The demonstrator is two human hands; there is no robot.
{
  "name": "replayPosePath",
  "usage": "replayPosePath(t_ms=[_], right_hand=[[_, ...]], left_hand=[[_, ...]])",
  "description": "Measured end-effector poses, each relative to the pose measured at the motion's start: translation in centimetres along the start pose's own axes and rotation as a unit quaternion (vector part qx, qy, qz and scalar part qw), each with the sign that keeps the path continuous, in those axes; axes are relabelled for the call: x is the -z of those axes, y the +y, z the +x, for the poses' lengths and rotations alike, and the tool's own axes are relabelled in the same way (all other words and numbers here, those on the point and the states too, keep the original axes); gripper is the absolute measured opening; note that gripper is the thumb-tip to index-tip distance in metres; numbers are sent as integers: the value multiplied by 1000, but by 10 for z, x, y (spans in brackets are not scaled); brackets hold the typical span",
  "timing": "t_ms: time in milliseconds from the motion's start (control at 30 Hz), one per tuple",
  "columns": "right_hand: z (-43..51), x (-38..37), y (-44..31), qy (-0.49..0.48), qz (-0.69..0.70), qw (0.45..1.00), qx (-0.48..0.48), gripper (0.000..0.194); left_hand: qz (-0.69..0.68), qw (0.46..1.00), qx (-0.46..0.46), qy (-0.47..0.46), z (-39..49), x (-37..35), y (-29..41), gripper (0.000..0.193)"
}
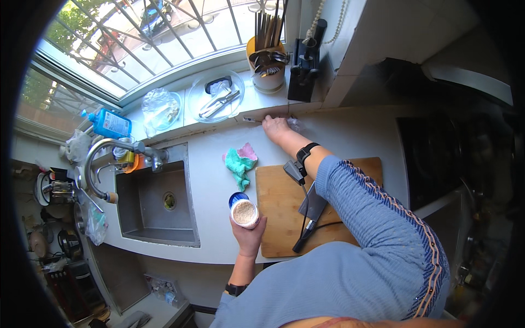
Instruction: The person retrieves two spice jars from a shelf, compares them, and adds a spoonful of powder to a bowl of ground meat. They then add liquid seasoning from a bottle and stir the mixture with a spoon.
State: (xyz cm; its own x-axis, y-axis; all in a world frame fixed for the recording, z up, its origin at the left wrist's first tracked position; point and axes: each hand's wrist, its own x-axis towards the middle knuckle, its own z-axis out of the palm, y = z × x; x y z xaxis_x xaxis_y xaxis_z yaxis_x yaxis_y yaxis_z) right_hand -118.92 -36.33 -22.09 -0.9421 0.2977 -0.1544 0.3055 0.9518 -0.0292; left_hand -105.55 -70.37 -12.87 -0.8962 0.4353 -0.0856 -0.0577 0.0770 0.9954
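Observation:
My left hand is wrapped around a small open jar above the front part of the counter. Pale, coarse granules fill it almost to the rim. Just behind the jar shows a blue lid; whether it is attached I cannot tell. My right hand reaches to the back of the counter, against the tiled ledge under the window. By its fingertips is a small thin item with a printed end, and a crumpled clear plastic bag lies beside the hand. Its grip is hidden from above.
A wooden cutting board carries a cleaver, partly under my right arm. Green and pink cloths lie near a steel sink with a curved faucet. On the ledge stand a utensil holder, a knife block and a clear plate.

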Motion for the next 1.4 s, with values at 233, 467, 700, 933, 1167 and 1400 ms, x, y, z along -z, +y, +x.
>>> replayPosePath(t_ms=[233,467,700,933,1167,1400], right_hand=[[18,21,-22,-73,-58,994,-64,28],[-24,40,-33,141,37,989,25,15],[-98,110,-6,338,440,824,-112,14],[-63,168,36,363,507,766,-155,18],[-15,180,35,258,698,631,-219,17],[-3,182,10,250,864,401,-174,18]], left_hand=[[-10,998,-24,-65,41,44,-7,67],[2,998,-50,-49,53,62,10,65],[14,997,-63,-47,65,71,12,66],[-38,994,-60,-86,70,63,36,58],[-61,991,-69,-92,62,64,37,60],[-91,991,-4,-103,54,81,19,59]])
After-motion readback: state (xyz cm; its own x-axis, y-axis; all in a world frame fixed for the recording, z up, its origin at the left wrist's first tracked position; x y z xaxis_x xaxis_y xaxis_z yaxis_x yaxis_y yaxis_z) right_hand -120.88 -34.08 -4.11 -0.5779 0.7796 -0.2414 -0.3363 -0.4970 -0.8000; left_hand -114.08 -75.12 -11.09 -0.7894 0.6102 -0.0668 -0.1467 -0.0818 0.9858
